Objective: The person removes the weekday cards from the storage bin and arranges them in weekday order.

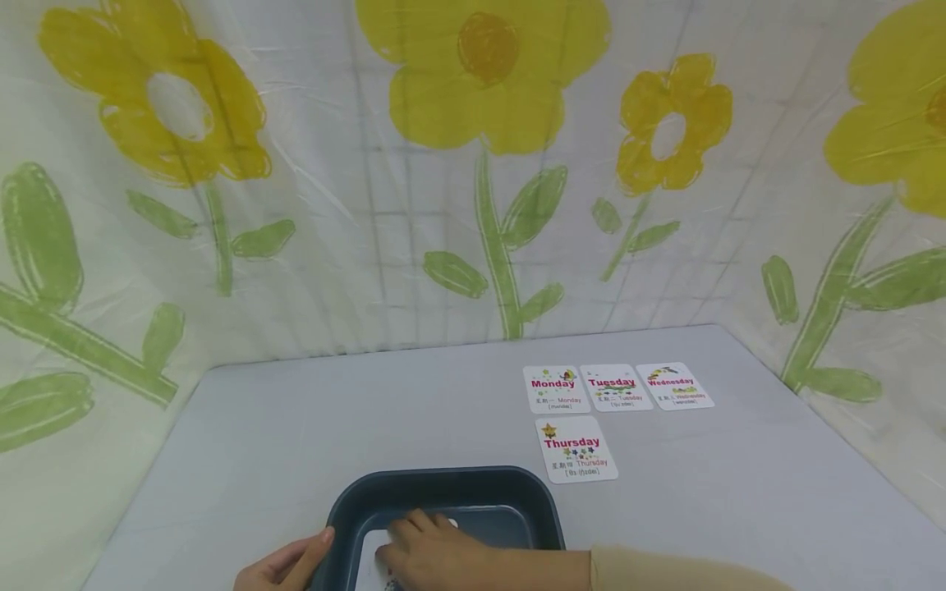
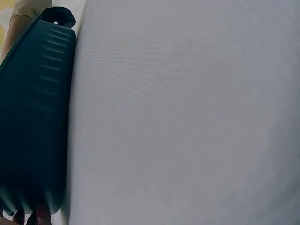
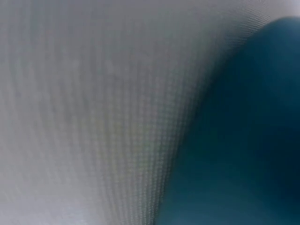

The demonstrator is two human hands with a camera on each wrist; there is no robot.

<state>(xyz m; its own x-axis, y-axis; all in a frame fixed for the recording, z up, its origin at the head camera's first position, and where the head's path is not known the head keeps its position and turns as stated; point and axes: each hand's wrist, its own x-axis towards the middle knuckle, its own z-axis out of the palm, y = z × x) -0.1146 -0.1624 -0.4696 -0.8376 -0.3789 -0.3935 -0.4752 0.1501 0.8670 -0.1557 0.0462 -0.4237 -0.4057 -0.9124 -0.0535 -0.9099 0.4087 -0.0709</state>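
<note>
A dark blue-green plastic tray stands at the near edge of the head view. My left hand holds its left rim, thumb at the top edge. In the left wrist view, fingertips of that hand press against the tray's outer wall. Inside the tray, my right hand reaches in from the right with bent fingers over a white card with some dark print. The hand covers most of that card, and I cannot tell whether the fingers pinch it.
Beyond the tray, a Monday card, a Tuesday card and a Wednesday card lie in a row. A Thursday card lies below Monday, close to the tray's far right corner. A flower-printed curtain encloses the pale table.
</note>
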